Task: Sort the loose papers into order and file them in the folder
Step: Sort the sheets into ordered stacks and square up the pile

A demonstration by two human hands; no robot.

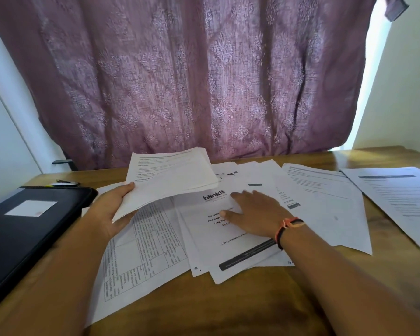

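Several loose printed sheets lie spread over the wooden table (240, 301). My left hand (109, 209) grips a thin stack of papers (170, 175) by its near left corner and holds it lifted above the spread. My right hand (255, 214) lies flat, fingers straight, on a sheet with a "blinkit" logo (228, 238). A sheet with a printed table (141, 253) lies under my left forearm. The closed black folder (29, 229) with a white label rests at the table's left edge.
More sheets (325, 202) fan out to the right, one (398, 200) near the right table edge. A pen (66, 183) lies behind the folder. A purple patterned curtain (192, 76) hangs behind the table. Bare wood shows along the front.
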